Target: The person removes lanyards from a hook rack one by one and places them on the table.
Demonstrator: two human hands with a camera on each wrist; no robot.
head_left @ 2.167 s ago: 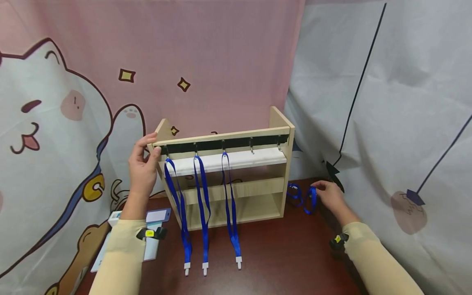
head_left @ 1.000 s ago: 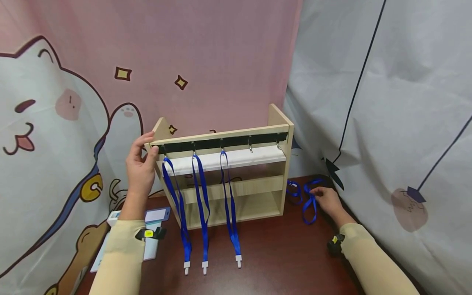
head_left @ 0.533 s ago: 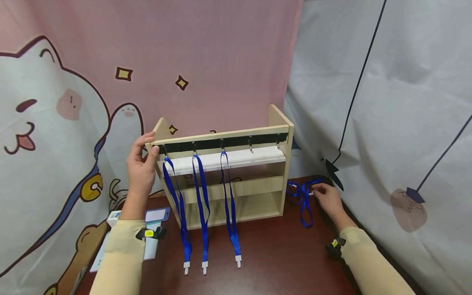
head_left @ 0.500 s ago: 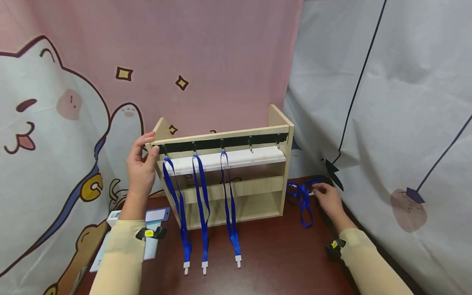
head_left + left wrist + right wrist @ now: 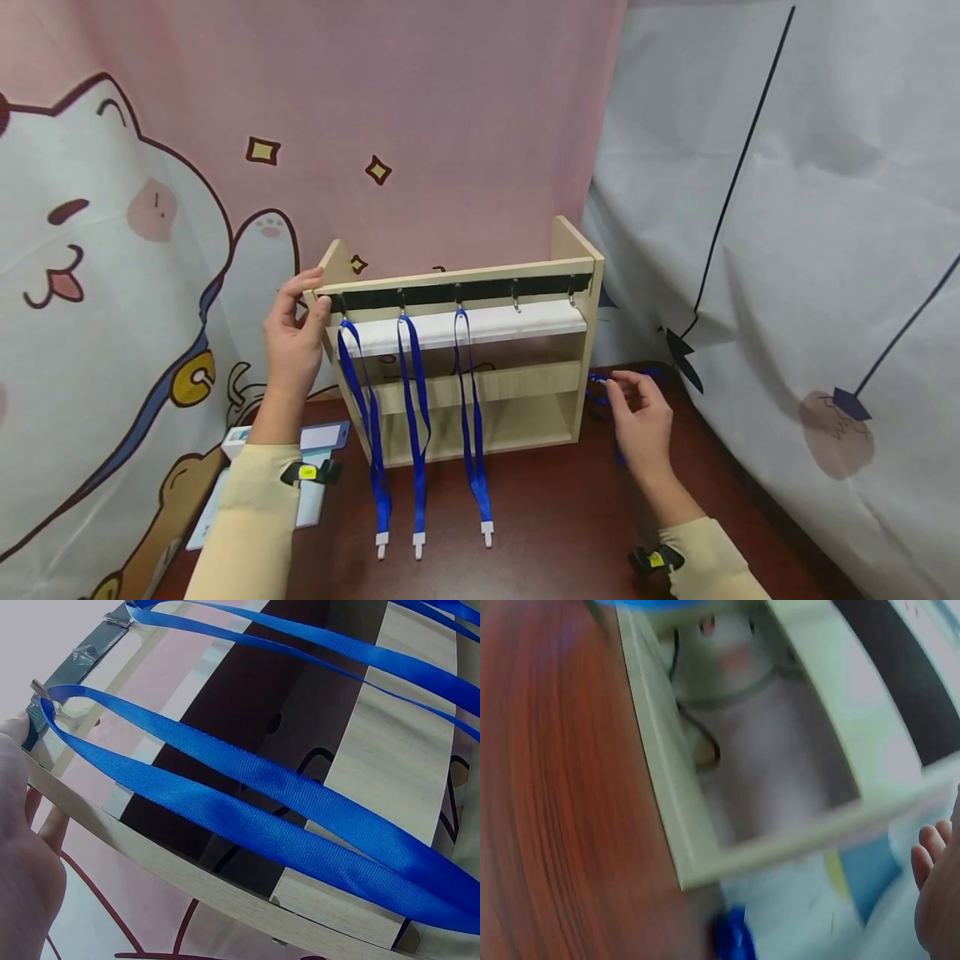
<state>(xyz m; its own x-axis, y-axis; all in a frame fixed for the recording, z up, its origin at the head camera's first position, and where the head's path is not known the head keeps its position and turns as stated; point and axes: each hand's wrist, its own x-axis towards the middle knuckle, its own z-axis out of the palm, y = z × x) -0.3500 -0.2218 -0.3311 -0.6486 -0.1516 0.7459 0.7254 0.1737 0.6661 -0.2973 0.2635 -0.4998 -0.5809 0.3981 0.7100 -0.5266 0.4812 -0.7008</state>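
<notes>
A light wooden rack (image 5: 480, 387) stands on the dark red table (image 5: 555, 517). Three blue lanyards (image 5: 416, 417) hang from hooks on its black top strip, and the two right hooks (image 5: 515, 302) are bare. My left hand (image 5: 294, 337) grips the rack's top left corner; the left wrist view shows the hand (image 5: 22, 847) beside the first strap (image 5: 247, 795). My right hand (image 5: 637, 417) hovers right of the rack with loosely curled fingers, above a loose blue lanyard (image 5: 597, 390) that it partly hides. The blurred right wrist view shows bare fingertips (image 5: 934, 855) and the rack (image 5: 675, 817).
Card holders (image 5: 318, 437) lie on the table left of the rack, behind my left forearm. A pink cartoon curtain hangs behind and a white sheet (image 5: 787, 292) closes the right side near the table edge.
My right hand has moved left and up from the loose lanyard by the white sheet to a spot near the rack's right side. My left hand has stayed on the rack.
</notes>
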